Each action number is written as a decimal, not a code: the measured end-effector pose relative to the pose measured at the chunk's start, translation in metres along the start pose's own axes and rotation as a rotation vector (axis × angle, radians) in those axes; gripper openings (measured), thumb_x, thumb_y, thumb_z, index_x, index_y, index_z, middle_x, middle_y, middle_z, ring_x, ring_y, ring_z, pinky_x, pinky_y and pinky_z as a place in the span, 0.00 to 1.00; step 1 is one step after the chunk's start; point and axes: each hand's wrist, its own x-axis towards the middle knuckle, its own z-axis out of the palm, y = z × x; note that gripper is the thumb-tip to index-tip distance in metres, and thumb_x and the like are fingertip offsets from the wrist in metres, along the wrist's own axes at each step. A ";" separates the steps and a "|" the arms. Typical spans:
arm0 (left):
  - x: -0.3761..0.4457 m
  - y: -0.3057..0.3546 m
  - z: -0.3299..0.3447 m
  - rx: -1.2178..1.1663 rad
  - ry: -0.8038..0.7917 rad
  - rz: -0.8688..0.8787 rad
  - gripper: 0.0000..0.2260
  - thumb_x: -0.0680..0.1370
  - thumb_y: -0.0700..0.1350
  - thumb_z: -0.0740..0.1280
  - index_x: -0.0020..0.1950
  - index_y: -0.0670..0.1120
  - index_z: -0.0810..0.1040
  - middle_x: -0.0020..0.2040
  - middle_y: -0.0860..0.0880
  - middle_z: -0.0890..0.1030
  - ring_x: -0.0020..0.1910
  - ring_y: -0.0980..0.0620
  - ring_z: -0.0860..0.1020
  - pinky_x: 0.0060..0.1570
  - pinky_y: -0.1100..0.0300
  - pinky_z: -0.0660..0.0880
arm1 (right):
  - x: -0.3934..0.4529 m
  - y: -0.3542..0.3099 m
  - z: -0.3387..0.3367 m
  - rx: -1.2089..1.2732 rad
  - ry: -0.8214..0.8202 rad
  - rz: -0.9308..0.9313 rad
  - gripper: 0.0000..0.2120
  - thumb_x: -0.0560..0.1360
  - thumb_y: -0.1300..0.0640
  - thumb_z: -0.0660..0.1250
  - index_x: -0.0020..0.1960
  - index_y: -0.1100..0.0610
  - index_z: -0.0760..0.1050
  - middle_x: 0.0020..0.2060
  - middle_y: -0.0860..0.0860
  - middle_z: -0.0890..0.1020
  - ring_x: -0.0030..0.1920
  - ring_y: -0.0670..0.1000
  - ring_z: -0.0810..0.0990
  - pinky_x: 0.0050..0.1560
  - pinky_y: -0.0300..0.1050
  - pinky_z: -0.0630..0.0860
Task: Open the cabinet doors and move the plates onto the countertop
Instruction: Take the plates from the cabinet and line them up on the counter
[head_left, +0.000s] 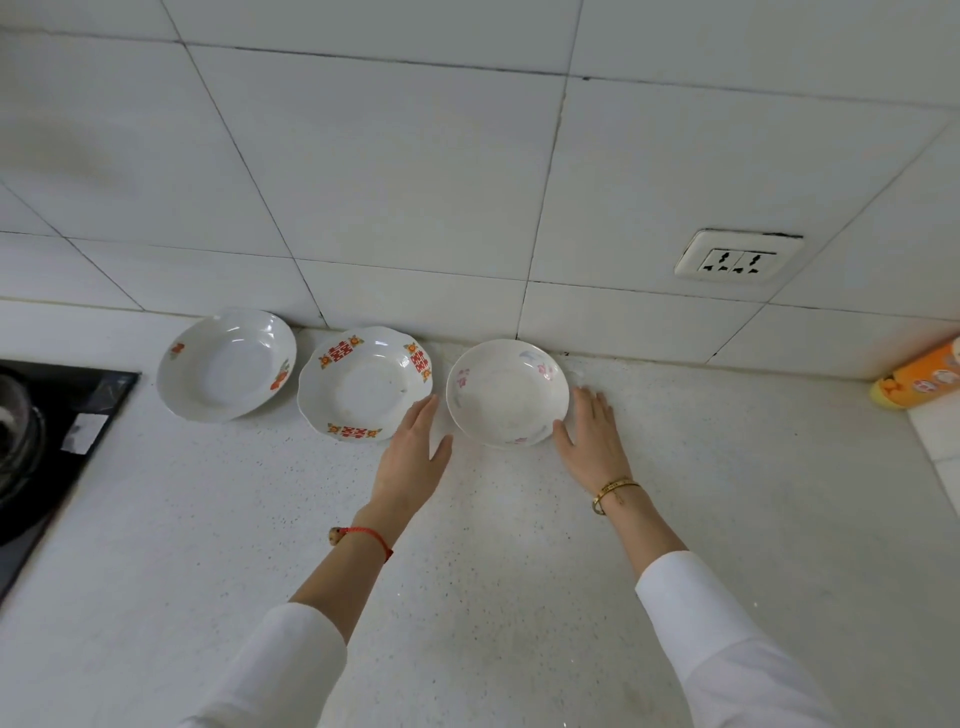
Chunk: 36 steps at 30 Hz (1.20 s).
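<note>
My white sleeves (291, 660) enter from the near edge, one on each forearm, above the speckled white countertop (493, 571). My left wrist carries a red string bracelet (363, 535); my right wrist carries a gold bangle (613, 493).

Landmark: the pink-flowered plate (506, 392), standing on the countertop close to the wall.

- My left hand (413, 452) sits just beside the landmark's near left rim, fingers extended and relaxed, gripping nothing. Its fingertips reach the gap between the landmark and the next plate.
- My right hand (592, 434) sits just beside the landmark's right rim, fingers extended, palm down, gripping nothing. Whether either hand touches the rim, I cannot tell.
- The red-patterned plate (363, 384) stands on the countertop immediately left of the landmark, apart from it.
- The plate with orange-red motifs (228, 364) stands further left, its rim close to the red-patterned plate.
- A black stove top (47, 452) lies well left of the landmark, beyond all three plates.
- An orange bottle (919, 376) lies on its side well to the right of the landmark.
- Behind the landmark rises the white tiled wall (415, 182), with a double socket (737, 257) above and to its right.
</note>
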 end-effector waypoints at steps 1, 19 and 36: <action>-0.005 0.000 -0.008 0.023 0.008 0.020 0.26 0.80 0.45 0.64 0.77 0.45 0.61 0.75 0.47 0.65 0.74 0.47 0.65 0.70 0.51 0.66 | -0.005 -0.003 -0.003 -0.004 0.009 -0.022 0.28 0.81 0.53 0.57 0.77 0.61 0.53 0.77 0.57 0.56 0.78 0.57 0.47 0.78 0.53 0.49; -0.176 -0.019 -0.114 0.192 0.274 0.111 0.24 0.79 0.45 0.65 0.75 0.45 0.65 0.73 0.47 0.69 0.74 0.47 0.66 0.71 0.47 0.66 | -0.146 -0.071 -0.016 0.016 0.029 -0.315 0.27 0.80 0.53 0.58 0.76 0.57 0.56 0.76 0.53 0.61 0.78 0.54 0.50 0.76 0.51 0.57; -0.376 -0.095 -0.193 0.188 0.390 0.156 0.22 0.79 0.44 0.65 0.73 0.46 0.68 0.72 0.48 0.71 0.72 0.47 0.67 0.72 0.49 0.65 | -0.339 -0.164 0.027 0.026 0.129 -0.433 0.26 0.80 0.51 0.58 0.76 0.57 0.58 0.75 0.51 0.64 0.78 0.53 0.51 0.76 0.50 0.55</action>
